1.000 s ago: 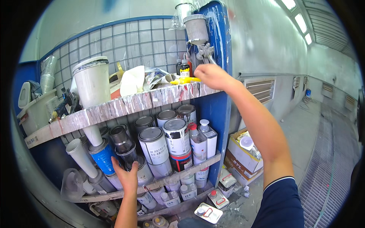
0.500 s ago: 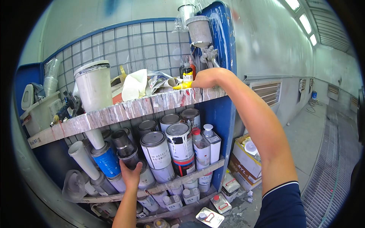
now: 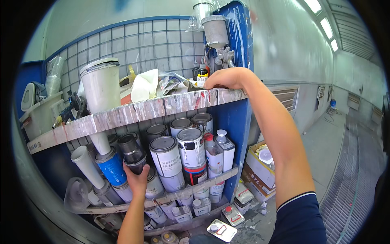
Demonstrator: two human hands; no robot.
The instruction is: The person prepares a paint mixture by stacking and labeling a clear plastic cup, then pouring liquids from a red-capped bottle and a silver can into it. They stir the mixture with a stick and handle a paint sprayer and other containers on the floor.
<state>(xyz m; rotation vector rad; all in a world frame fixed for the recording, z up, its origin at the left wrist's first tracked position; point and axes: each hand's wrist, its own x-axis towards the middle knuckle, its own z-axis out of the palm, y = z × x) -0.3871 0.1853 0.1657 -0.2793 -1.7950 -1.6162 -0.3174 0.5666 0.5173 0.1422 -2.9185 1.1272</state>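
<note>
The left hand (image 3: 137, 180) grasps a dark cup (image 3: 135, 166); the right hand (image 3: 224, 78) — its grip hidden, impossible to tell — is over the shelf (image 3: 134, 116) beside a bottle (image 3: 202, 77).

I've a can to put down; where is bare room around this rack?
The grey floor between the cardboard box and the floor grating shows a bare strip. A gap to reach through lies above the white-capped container, below the top shelf. Crowded: that shelf left of the right hand, and the middle shelf around the left hand.
</note>
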